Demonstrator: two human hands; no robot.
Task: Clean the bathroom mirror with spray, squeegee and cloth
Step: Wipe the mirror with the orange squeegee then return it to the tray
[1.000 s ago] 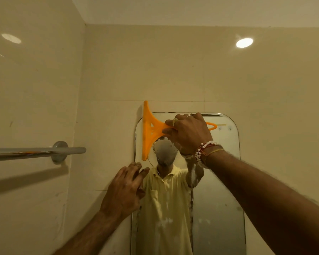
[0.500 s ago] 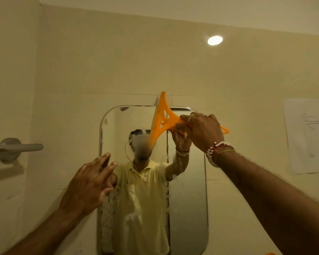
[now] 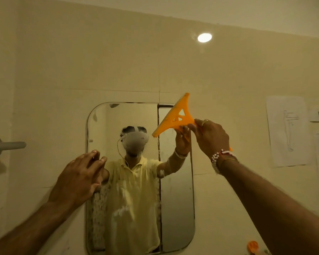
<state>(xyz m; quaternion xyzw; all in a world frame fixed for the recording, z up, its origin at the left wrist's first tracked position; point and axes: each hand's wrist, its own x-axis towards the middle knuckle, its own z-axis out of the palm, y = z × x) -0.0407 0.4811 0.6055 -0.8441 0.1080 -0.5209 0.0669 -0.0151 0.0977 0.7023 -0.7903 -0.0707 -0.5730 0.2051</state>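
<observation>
A rounded rectangular mirror (image 3: 175, 208) hangs on the beige tiled wall, with white foam streaks across its lower half. My right hand (image 3: 211, 137) grips the handle of an orange squeegee (image 3: 176, 117), whose blade lies tilted over the mirror's upper right corner. My left hand (image 3: 77, 179) rests flat with spread fingers on the mirror's left edge, holding nothing. The mirror reflects a person in a yellow shirt. No cloth is in view.
A chrome towel bar (image 3: 6, 145) juts from the left wall. Paper sheets (image 3: 288, 131) are taped to the wall at the right. An orange object (image 3: 253, 246) peeks in at the bottom right, partly behind my right forearm.
The squeegee has swept from the mirror's top left across to its top right and now tilts more. The view has shifted right. My left hand stays at the mirror's left edge.
</observation>
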